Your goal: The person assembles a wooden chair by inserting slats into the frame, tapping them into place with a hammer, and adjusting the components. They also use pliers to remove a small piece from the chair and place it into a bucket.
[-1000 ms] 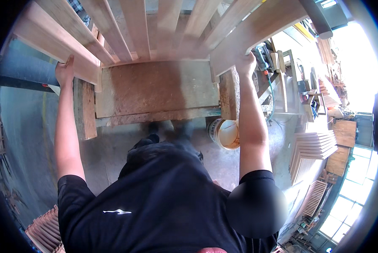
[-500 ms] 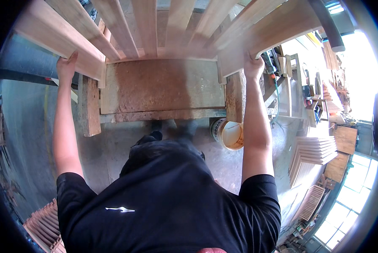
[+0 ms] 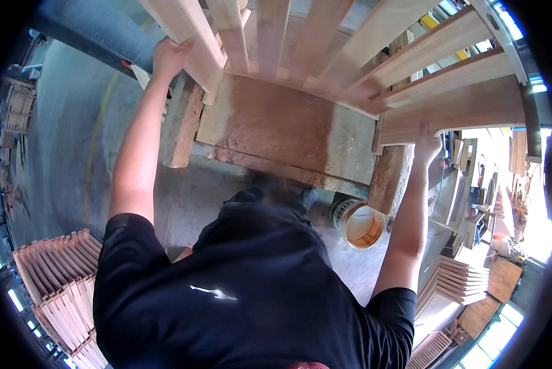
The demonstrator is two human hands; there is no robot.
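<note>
A pale slatted wooden frame (image 3: 451, 111) with several long slats lies at the far side of a worn wooden workbench (image 3: 270, 117). My left hand (image 3: 169, 58) is closed round the frame's left side rail, its thumb on top. At the right, my right hand (image 3: 428, 146) grips the lower edge of the other side rail, thumb against the wood and the fingers partly hidden. Both arms are stretched forward. The frame's far end is partly cut off by the top of the picture.
A bucket (image 3: 362, 224) stands on the floor by the bench's right leg (image 3: 391, 178). Curved wooden parts are stacked at lower left (image 3: 54, 264), angled pieces at right (image 3: 464, 280). A dark blue surface (image 3: 97, 37) lies beyond my left hand.
The view has swung, so bench, frame and bucket appear farther right and tilted. Both hands keep hold of the side rails; the frame shows no clear shift on the bench.
</note>
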